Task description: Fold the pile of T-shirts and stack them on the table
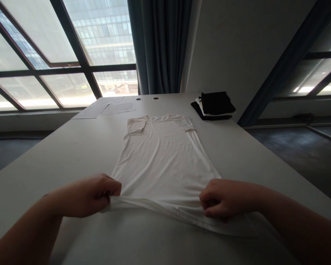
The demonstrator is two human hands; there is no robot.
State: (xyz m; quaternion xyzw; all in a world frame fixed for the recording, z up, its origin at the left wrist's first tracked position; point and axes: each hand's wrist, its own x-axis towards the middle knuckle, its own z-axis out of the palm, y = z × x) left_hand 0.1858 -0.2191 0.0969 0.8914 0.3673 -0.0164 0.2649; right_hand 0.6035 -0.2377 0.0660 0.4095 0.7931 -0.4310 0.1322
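A white T-shirt [165,158] lies spread on the table, its neckline at the far end and its hem toward me. Its sleeves are folded in over the body. At the hem's left corner my left hand [91,195] is closed, pinching the fabric. My right hand [223,198] grips the shirt near the right side of the hem, fingers curled tight. Between the two hands the hem edge is lifted slightly and sags in loose folds. Some cloth spreads out below my right hand.
The white table [79,151] reaches away toward a dark blue curtain [160,48]. A stack of folded dark and white clothes [216,105] sits at the back right. Paper sheets [91,110] lie at the back left, near two round holes in the tabletop. Large windows [105,33] stand behind.
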